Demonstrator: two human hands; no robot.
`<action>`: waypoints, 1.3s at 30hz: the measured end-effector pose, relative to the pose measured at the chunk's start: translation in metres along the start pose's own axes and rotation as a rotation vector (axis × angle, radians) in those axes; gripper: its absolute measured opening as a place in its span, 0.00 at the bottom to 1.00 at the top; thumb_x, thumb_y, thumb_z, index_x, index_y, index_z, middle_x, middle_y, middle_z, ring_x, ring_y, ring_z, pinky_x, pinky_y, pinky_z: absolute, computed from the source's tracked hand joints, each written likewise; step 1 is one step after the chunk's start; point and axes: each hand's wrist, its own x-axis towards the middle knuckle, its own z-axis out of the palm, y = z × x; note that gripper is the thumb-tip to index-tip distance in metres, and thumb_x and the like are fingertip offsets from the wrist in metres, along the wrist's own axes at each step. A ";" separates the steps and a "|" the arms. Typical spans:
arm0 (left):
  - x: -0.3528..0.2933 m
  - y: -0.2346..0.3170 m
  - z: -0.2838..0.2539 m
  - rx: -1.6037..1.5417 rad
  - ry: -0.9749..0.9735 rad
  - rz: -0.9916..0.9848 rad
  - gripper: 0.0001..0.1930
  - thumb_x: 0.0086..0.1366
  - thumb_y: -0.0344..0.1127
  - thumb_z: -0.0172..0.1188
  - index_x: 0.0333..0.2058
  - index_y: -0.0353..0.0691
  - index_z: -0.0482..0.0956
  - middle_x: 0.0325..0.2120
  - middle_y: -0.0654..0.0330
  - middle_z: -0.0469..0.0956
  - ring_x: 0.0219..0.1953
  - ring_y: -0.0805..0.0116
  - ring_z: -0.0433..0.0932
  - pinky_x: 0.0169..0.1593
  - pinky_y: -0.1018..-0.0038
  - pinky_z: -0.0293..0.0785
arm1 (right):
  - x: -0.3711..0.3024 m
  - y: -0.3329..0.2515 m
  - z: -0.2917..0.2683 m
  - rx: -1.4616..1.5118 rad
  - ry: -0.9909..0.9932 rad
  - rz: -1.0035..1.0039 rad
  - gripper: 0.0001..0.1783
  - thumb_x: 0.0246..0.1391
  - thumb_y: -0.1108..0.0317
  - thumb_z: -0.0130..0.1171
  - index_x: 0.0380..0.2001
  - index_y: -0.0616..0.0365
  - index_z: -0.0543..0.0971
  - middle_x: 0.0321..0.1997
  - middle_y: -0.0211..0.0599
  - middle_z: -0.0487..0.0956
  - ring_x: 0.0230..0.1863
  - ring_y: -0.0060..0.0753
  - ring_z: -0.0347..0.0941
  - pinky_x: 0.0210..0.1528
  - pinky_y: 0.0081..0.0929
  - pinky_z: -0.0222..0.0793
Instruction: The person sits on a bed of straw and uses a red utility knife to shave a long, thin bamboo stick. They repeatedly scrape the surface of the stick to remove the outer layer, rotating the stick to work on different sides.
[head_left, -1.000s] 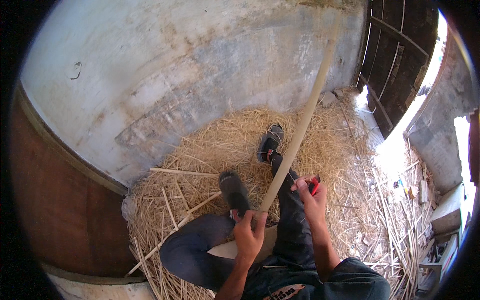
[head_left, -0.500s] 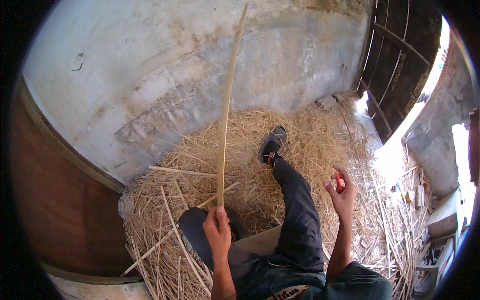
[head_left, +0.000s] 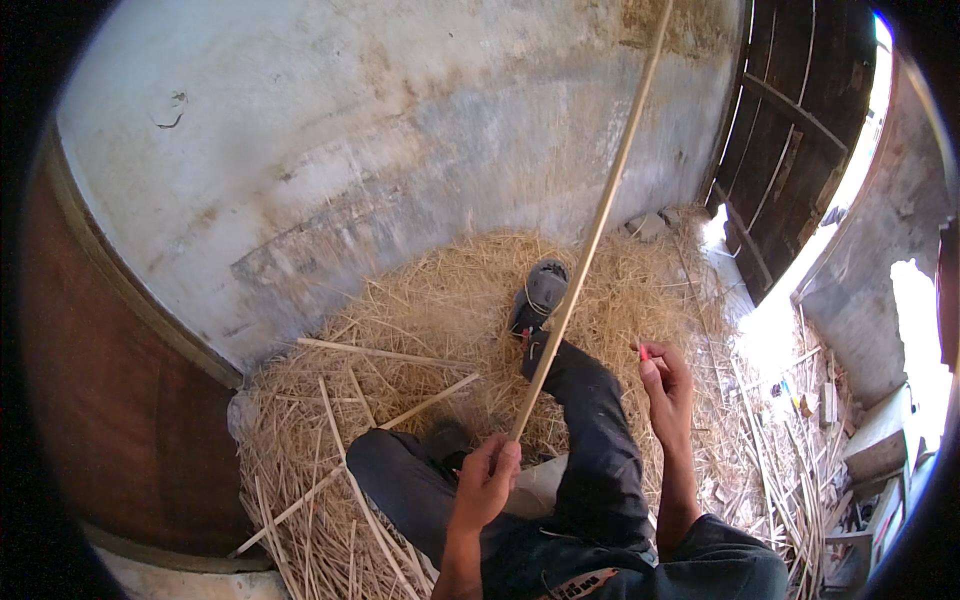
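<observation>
My left hand (head_left: 486, 482) is closed round the lower end of a long, pale bamboo strip (head_left: 590, 245). The strip slants up and to the right, passing in front of my shoe and the wall. On the right, my right hand (head_left: 669, 395) is raised above the straw beside my leg, apart from the strip. Its thumb and fingers are bent together at a small red object (head_left: 643, 352), whose kind I cannot make out. My dark trousered legs (head_left: 590, 430) are spread, and a grey-black shoe (head_left: 543, 288) rests on the shavings.
Straw-like shavings (head_left: 420, 290) cover the floor. Several loose strips (head_left: 385, 352) lie to the left, more (head_left: 775, 450) to the right. A stained wall (head_left: 330, 170) rises ahead, a brown panel (head_left: 130, 400) stands left, and a dark wooden door (head_left: 790, 140) is at the far right.
The strip has tilted from nearly upright to slanting right, and my left hand has shifted right and slightly down. My right hand has moved a little left, its fingers closer together.
</observation>
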 end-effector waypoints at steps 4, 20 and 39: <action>-0.007 -0.002 -0.001 -0.076 -0.070 -0.068 0.19 0.79 0.51 0.52 0.34 0.42 0.72 0.22 0.73 0.63 0.23 0.83 0.59 0.26 0.79 0.58 | 0.017 -0.044 -0.011 -0.174 -0.175 -0.158 0.16 0.65 0.60 0.61 0.46 0.63 0.82 0.36 0.37 0.78 0.38 0.30 0.74 0.41 0.30 0.70; 0.030 0.026 0.030 0.318 0.123 0.121 0.19 0.76 0.50 0.57 0.36 0.38 0.75 0.20 0.69 0.71 0.23 0.80 0.68 0.27 0.76 0.64 | 0.052 -0.076 0.015 -0.455 -0.429 -0.717 0.15 0.54 0.56 0.73 0.42 0.49 0.86 0.26 0.31 0.76 0.24 0.36 0.77 0.26 0.33 0.72; 0.065 0.026 0.045 0.610 0.322 0.255 0.17 0.72 0.45 0.65 0.35 0.34 0.79 0.18 0.51 0.76 0.18 0.58 0.78 0.24 0.66 0.69 | 0.069 -0.019 0.042 -0.349 -0.351 -0.696 0.16 0.47 0.60 0.77 0.40 0.48 0.87 0.24 0.27 0.77 0.22 0.31 0.76 0.23 0.30 0.71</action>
